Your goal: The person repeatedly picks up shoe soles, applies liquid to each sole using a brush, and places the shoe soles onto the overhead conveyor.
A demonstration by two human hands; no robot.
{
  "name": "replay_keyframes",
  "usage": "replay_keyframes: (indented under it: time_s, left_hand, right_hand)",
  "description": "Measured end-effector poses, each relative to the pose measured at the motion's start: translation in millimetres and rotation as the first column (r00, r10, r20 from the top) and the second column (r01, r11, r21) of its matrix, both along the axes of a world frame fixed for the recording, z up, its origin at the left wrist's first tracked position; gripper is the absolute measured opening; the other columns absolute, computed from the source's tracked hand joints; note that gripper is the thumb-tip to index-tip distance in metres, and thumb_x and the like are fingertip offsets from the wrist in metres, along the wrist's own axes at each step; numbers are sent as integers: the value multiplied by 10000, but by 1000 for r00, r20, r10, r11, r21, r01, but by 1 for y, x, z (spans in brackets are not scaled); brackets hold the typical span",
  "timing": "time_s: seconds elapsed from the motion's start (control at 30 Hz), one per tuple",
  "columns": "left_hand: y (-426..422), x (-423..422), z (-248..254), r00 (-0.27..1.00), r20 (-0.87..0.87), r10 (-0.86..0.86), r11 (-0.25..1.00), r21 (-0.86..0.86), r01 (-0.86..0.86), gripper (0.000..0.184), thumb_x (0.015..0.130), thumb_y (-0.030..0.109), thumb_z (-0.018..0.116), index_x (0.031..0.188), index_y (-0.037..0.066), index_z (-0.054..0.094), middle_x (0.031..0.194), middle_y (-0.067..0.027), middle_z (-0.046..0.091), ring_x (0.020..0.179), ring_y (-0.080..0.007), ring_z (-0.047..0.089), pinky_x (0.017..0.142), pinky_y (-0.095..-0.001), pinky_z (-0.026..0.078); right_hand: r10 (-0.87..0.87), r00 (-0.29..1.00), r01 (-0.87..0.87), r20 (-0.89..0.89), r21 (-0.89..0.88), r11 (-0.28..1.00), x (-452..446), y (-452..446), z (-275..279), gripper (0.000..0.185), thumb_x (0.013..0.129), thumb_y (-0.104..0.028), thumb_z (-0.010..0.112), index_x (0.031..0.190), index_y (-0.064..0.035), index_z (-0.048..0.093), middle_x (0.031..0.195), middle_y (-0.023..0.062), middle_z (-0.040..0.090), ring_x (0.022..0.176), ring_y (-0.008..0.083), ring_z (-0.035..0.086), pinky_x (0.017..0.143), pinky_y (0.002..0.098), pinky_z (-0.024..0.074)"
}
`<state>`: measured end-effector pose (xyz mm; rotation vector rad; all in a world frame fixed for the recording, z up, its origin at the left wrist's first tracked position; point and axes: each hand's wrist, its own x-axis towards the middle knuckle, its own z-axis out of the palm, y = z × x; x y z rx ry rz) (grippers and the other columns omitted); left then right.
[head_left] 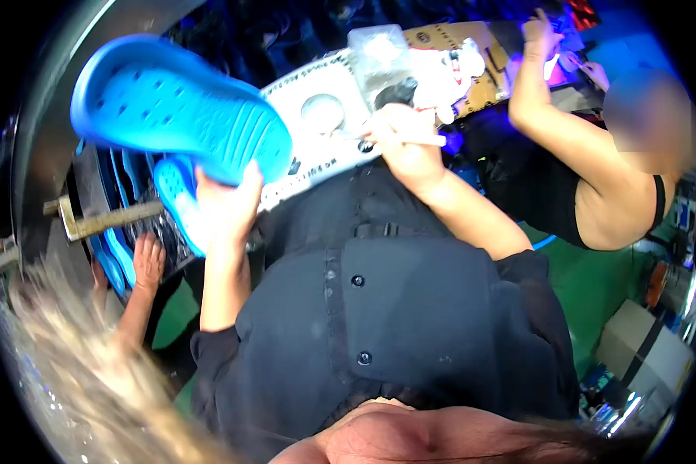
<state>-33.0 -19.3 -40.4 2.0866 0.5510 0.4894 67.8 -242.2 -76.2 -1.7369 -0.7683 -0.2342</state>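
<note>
A large blue sole with small holes and ridges (185, 108) is tilted up at the upper left, with my left hand (228, 205) gripping its lower edge. A second blue sole (176, 193) lies just behind that hand. My right hand (406, 147) is closed round a thin white stick-like tool (424, 140), over the edge of a printed white board (309, 97). On the board are a round pale dish (322, 114) and, beside my right hand, a clear plastic container (380, 58) with something dark at its lower end.
Crumpled white material (448, 73) lies on brown cardboard (448, 35) at the back. A co-worker's arm (553, 116) reaches in at the right. Another person's hand (148, 259) is by more blue soles (120, 247) and a metal bracket (112, 222) at the left.
</note>
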Motion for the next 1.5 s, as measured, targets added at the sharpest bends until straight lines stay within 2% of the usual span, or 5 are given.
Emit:
replay_keyframes:
  time_s: [0.2, 0.47, 0.77, 0.97, 1.5]
  left_hand:
    - [8, 2, 46, 872, 372, -318, 563, -666, 490, 773, 678, 118, 683, 1304, -60, 266, 1190, -172, 481, 1073, -263, 507, 944, -359, 374]
    - [-57, 171, 128, 565, 426, -707, 258, -588, 767, 578, 729, 225, 672, 1182, -44, 435, 951, -70, 579, 733, -48, 562, 469, -203, 458]
    - [-115, 204, 112, 520, 661, -541, -58, -647, 761, 336, 790, 187, 651, 1047, 4, 535, 936, -166, 623, 810, -225, 633, 756, -303, 516]
    - [53, 29, -73, 988, 39, -150, 986, 84, 146, 376, 745, 122, 629, 1105, 32, 565, 1064, -156, 576, 999, -279, 544, 891, -349, 418]
    - [182, -108, -128, 838, -350, 419, 846, 487, -219, 232, 754, 211, 546, 865, 13, 495, 735, -222, 587, 692, -384, 577, 650, -454, 450]
  right_hand:
    - [-35, 997, 38, 72, -30, 999, 4, -15, 0, 126, 785, -76, 574, 688, -3, 607, 646, 107, 589, 616, 246, 579, 560, 334, 444]
    - [-43, 987, 48, -153, 28, 998, 5, -37, -4, 192, 834, -90, 540, 680, 6, 602, 600, 104, 533, 556, 241, 520, 542, 333, 412]
    - [-82, 923, 101, -375, 31, 994, 4, -47, -14, 260, 885, -139, 496, 726, 28, 616, 626, 66, 568, 573, 132, 515, 568, 254, 409]
    - [14, 911, -9, -412, 14, 1000, 6, -29, -15, 279, 901, -142, 472, 737, 35, 612, 640, 63, 548, 581, 121, 509, 551, 239, 403]
    - [121, 879, -97, -462, 74, 993, -2, 8, -12, 278, 902, -170, 500, 746, 28, 618, 713, 78, 603, 607, 115, 551, 572, 234, 435]
